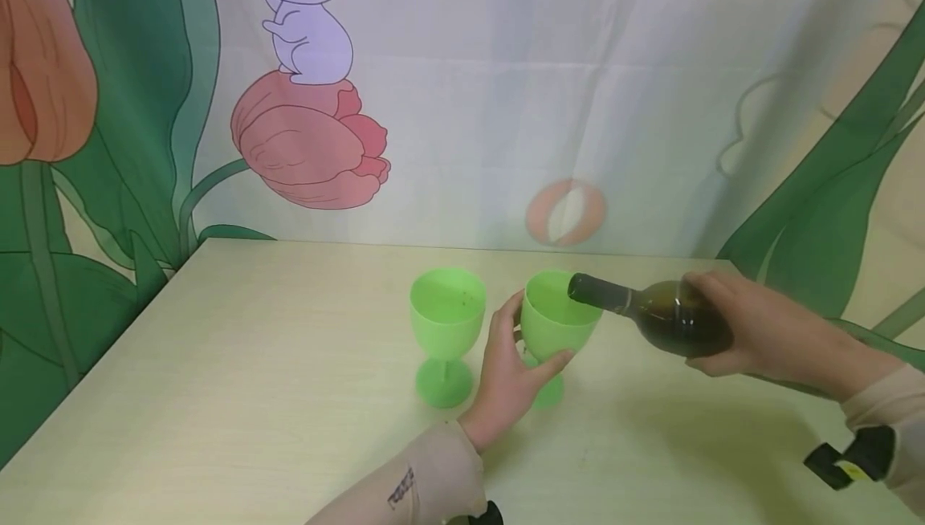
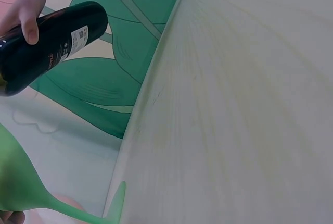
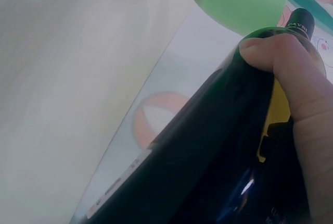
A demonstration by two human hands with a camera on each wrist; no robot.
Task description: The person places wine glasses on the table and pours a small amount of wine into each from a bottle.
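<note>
Two green plastic goblets stand on the pale table (image 1: 217,396). My left hand (image 1: 516,364) grips the bowl of the right goblet (image 1: 556,320), thumb on the near side, fingers behind. The left goblet (image 1: 446,324) stands free beside it. My right hand (image 1: 751,328) holds a dark green wine bottle (image 1: 650,316) tipped nearly level, its mouth over the rim of the held goblet. In the left wrist view the bottle (image 2: 47,47) hangs above the goblet's stem (image 2: 57,208). In the right wrist view my thumb lies along the bottle (image 3: 208,156), the goblet (image 3: 234,0) just past its mouth.
A cloth backdrop (image 1: 506,91) printed with tulips, leaves and a cartoon rabbit hangs right behind the table's far edge (image 1: 462,246). Bare tabletop lies to the left and along the near side (image 1: 650,461).
</note>
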